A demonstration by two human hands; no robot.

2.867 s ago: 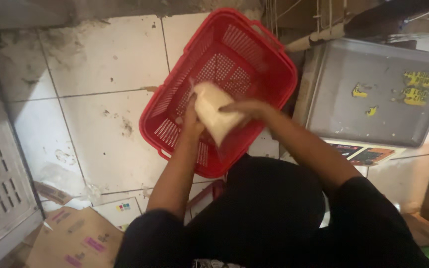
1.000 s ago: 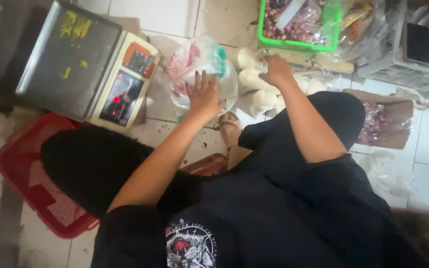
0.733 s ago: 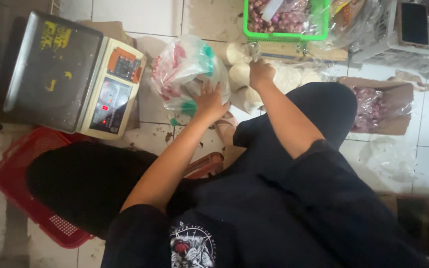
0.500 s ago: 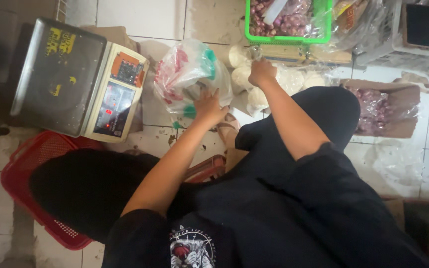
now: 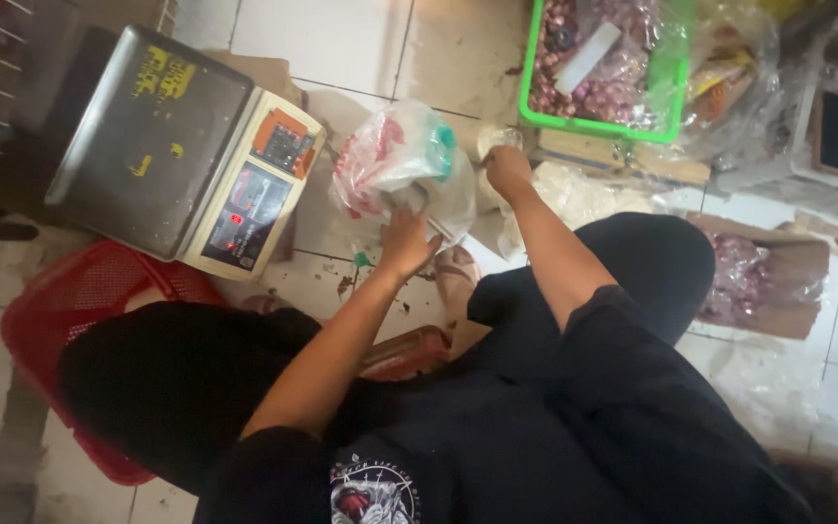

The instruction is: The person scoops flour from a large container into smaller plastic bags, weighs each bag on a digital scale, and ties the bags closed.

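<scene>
The clear plastic bag (image 5: 402, 170) of red and white goods lies on the floor tiles just right of the weighing scale (image 5: 181, 155). The left hand (image 5: 407, 241) grips its lower edge, fingers closed on the film. The right hand (image 5: 507, 171), beyond the bag, closes on a pale round item (image 5: 489, 141); a firm hold on the mouth should prevent spillage.

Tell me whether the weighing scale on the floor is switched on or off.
On. The digital scale shows small red lit digits on its front display panel, and its steel platform carries nothing.
</scene>
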